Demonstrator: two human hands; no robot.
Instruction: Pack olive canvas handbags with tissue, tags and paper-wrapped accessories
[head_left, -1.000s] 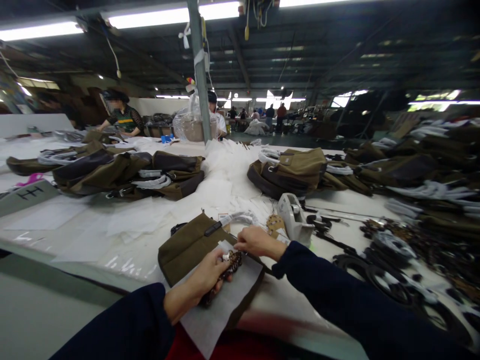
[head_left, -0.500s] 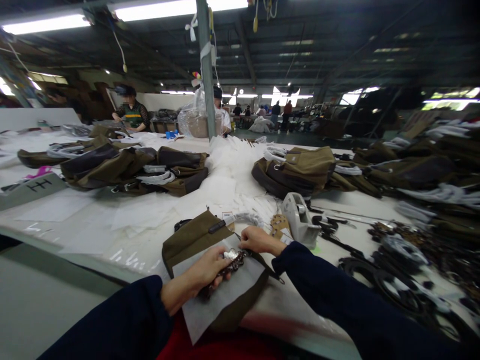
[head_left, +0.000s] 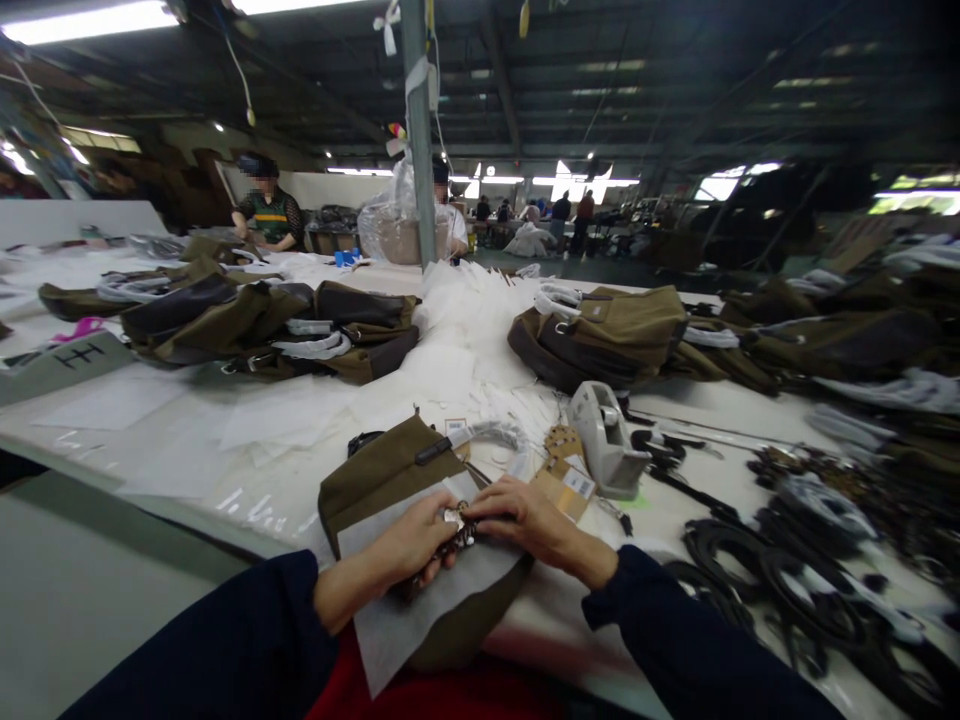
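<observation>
My left hand (head_left: pixel 416 540) is closed round a dark brown, chain-like bundle with shiny metal pieces (head_left: pixel 459 538). My right hand (head_left: pixel 517 515) has its fingertips pinched at a small brassy metal piece (head_left: pixel 460 507) on top of that bundle. Both hands are over a sheet of white tissue paper (head_left: pixel 382 620), spread across an olive canvas bag (head_left: pixel 379 465). The bag lies tilted on the table edge toward me, and its handle (head_left: pixel 495 432) is wrapped in clear plastic. Cardboard tags (head_left: pixel 574 485) lie beside the bag.
A grey tape dispenser (head_left: pixel 604 440) stands right of the bag. Coiled black straps (head_left: pixel 795 590) and a heap of brown chain-like pieces (head_left: pixel 795 470) spread farther right. Olive bags (head_left: pixel 607 330) and loose white tissue sheets (head_left: pixel 457 340) lie behind. A co-worker (head_left: pixel 270 210) is across the table.
My right hand has come down from beside the bag's handle onto the top of the bundle. More of the cardboard tags shows. My left hand keeps its hold.
</observation>
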